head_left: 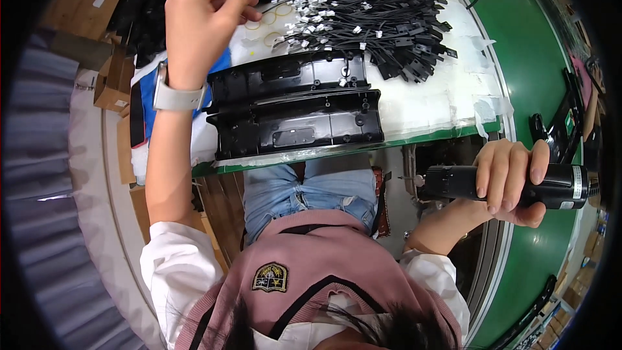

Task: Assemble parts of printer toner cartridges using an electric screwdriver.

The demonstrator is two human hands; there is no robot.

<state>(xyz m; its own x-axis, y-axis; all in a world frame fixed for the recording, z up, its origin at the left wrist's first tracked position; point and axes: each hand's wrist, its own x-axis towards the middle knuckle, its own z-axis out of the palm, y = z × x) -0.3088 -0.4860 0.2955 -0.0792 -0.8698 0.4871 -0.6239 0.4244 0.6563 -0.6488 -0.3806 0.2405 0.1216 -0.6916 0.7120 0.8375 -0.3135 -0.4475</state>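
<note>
My left hand (206, 21) is raised over the far left of the bench, its fingertips pinched on a thin black cable from the pile of black cables with white connectors (363, 16). A pale watch band sits on that wrist. My right hand (512, 178) grips a black electric screwdriver (453, 181), held level off the bench's right edge, tip pointing left. Two long black plastic housings (295, 107) lie side by side on the white-covered bench (427, 100), right in front of me.
A green conveyor belt (531, 58) runs along the right with black parts on it. Cardboard boxes (113, 81) stand at the left of the bench. Yellow rubber bands (272, 21) lie near the cables. A blue item lies under my left wrist.
</note>
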